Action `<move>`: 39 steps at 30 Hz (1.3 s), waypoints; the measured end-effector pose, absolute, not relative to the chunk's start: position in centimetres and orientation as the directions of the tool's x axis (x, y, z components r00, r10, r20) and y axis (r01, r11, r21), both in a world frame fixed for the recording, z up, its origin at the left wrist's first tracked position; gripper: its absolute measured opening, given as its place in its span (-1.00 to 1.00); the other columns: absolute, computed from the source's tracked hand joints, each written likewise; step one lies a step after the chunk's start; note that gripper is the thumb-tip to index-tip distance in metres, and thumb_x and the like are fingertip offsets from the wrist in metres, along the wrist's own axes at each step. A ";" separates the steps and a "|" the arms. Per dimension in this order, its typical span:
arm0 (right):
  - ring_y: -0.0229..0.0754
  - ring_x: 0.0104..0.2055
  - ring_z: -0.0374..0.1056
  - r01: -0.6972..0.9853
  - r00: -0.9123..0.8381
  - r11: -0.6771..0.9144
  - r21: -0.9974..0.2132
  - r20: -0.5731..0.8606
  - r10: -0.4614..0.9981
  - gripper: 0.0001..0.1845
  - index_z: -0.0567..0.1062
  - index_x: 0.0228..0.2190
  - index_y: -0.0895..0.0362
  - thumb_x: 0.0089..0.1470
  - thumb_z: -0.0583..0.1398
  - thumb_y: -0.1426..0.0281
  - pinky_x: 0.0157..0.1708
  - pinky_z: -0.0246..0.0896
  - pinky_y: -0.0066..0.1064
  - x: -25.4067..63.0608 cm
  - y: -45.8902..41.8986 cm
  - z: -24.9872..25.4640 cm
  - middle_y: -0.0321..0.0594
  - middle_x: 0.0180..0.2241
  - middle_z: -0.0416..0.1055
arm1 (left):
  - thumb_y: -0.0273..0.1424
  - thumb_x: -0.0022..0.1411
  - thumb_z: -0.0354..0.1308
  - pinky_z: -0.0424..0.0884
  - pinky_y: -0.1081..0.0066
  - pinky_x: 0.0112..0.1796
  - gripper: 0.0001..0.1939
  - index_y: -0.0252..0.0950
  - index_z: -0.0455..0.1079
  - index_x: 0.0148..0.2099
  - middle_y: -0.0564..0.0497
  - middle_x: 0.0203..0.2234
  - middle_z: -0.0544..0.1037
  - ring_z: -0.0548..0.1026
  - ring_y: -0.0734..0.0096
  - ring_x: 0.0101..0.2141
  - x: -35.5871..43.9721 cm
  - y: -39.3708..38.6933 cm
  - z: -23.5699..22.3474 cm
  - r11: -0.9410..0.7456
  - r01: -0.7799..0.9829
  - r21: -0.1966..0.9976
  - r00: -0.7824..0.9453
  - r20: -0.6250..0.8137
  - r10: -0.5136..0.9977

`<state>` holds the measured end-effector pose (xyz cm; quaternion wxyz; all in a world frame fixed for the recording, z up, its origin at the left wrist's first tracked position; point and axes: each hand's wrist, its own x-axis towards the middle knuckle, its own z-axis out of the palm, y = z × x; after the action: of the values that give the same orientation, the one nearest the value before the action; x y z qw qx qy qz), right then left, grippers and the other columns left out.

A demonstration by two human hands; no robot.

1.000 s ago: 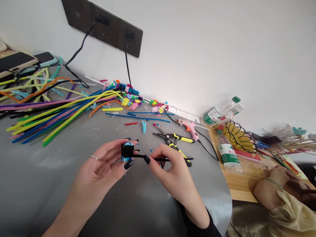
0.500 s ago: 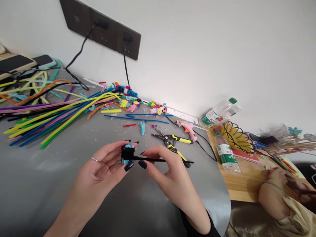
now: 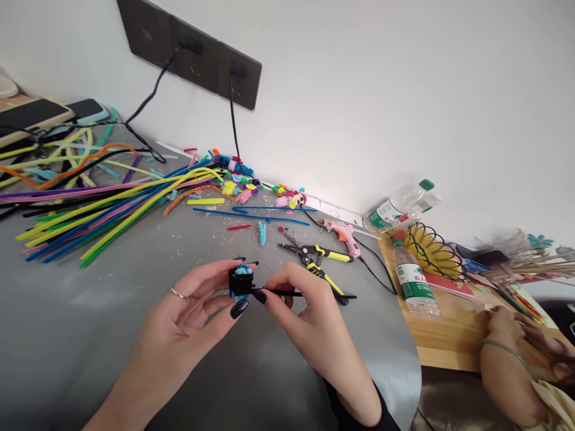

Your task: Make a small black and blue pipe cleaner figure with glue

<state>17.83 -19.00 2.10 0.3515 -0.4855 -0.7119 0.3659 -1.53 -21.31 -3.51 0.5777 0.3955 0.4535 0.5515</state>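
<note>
Blue-black bundle [image 3: 241, 283] (fuzzy) between hands [image 3: 191, 317] [image 3: 309, 308]

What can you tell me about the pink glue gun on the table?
The pink glue gun looks like plastic, with an orange trigger and a nozzle at its left end. It lies on its side on the grey surface, just beyond the yellow and black pliers. A black cord leaves the end of its handle. No hand holds it. Whether it is hot cannot be seen.
</note>
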 end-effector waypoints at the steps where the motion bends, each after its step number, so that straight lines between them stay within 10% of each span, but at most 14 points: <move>1: -0.25 -0.37 0.34 0.437 -0.279 0.261 -0.861 0.146 0.949 -0.85 0.50 -0.38 0.07 0.28 0.25 0.44 -0.37 0.21 -0.45 17.8 -19.0 2.1 -0.33 -0.40 0.46 | -0.21 0.22 0.51 0.70 0.22 0.04 -0.61 -0.02 0.66 0.10 -0.08 0.09 0.74 0.68 -0.05 0.12 -1.5 -21.4 -3.4 0.079 -0.281 0.956 -0.027 -0.091 0.996; 39: -0.29 -0.38 0.33 0.455 -0.257 0.272 -0.848 0.168 0.952 -0.83 0.45 -0.41 0.06 0.25 0.23 0.48 -0.37 0.18 -0.50 17.7 -19.4 2.1 -0.38 -0.43 0.41 | -0.19 0.34 0.43 0.59 0.37 0.15 -0.66 0.05 0.69 0.15 -0.02 0.15 0.72 0.62 0.01 0.21 -2.2 -21.5 -4.4 0.084 -0.381 0.921 0.047 -0.072 0.996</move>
<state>17.66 -19.39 2.07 0.3581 -0.4934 -0.7127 0.3471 -2.24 -21.53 -4.43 0.6153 0.3805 0.4045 0.5595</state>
